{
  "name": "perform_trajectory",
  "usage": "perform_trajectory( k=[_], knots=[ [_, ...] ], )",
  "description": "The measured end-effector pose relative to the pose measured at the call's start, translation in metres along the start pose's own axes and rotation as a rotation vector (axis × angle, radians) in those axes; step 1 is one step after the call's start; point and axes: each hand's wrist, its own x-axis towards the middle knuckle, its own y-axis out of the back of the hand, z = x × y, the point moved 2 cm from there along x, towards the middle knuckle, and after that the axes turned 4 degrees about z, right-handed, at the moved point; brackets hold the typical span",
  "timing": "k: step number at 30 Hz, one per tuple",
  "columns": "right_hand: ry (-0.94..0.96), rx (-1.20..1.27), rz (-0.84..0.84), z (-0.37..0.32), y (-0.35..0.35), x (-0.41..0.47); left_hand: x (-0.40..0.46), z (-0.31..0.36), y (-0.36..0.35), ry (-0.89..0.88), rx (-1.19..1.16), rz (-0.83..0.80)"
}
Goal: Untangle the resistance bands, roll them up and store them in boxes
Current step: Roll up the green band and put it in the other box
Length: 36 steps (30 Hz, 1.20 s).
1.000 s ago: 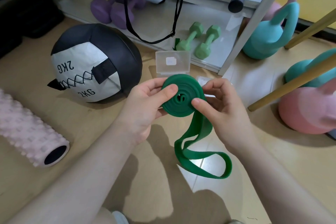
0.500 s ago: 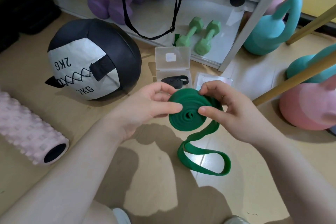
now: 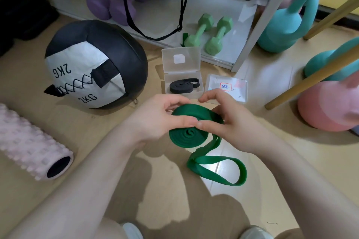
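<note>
A green resistance band [image 3: 186, 137] is mostly wound into a flat coil held between both hands over the floor. My left hand [image 3: 161, 118] pinches the coil's left side, thumb on top. My right hand [image 3: 227, 120] grips its right side, thumb meeting the left thumb. The band's loose end hangs down as a loop [image 3: 217, 170] touching the floor. Behind the hands, an open clear box [image 3: 181, 60] holds a rolled black band [image 3: 183, 85]. A second clear box [image 3: 239, 87] with a red-framed label lies shut beside it.
A black-and-white 2 kg medicine ball [image 3: 93, 64] sits at left, a pink foam roller [image 3: 33, 145] at far left. Green dumbbells [image 3: 209, 33] and purple dumbbells [image 3: 112, 6] lie under a white rack. Teal [image 3: 281, 23] and pink kettlebells [image 3: 326, 106] and wooden poles crowd the right.
The coil has tilted from facing me to lying nearly flat and sits lower. The open box with the black band is now uncovered. The hanging loop has grown slightly shorter.
</note>
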Motion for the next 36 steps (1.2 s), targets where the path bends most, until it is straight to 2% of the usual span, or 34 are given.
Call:
perform_trajectory(
  k=[2,7,12,17,20,22,25,36],
  knots=[
    [-0.029,0.071,0.003,0.001,0.003,0.002,0.001,0.002,0.001,-0.018,-0.015,0.021],
    [-0.052,-0.011,-0.002,0.003,0.010,0.004,0.002,0.002,0.009,-0.032,-0.084,0.071],
    [-0.037,0.285,0.112,0.003,0.008,0.004,-0.002,0.005,0.009,-0.097,-0.238,0.125],
    [0.093,0.241,0.139,-0.003,0.001,0.001,0.000,0.013,0.011,-0.211,-0.340,0.222],
    [0.162,0.270,0.194,-0.008,-0.008,0.001,0.000,0.015,0.009,-0.254,-0.480,0.266],
    [0.184,0.326,0.306,-0.010,-0.013,0.001,0.000,0.017,0.005,-0.248,-0.561,0.267],
    [0.122,0.425,0.432,-0.010,-0.016,0.000,0.000,0.017,0.001,-0.206,-0.619,0.260],
    [0.084,0.440,0.438,-0.012,-0.020,-0.008,-0.001,0.007,-0.012,-0.038,-0.872,0.274]
  ],
)
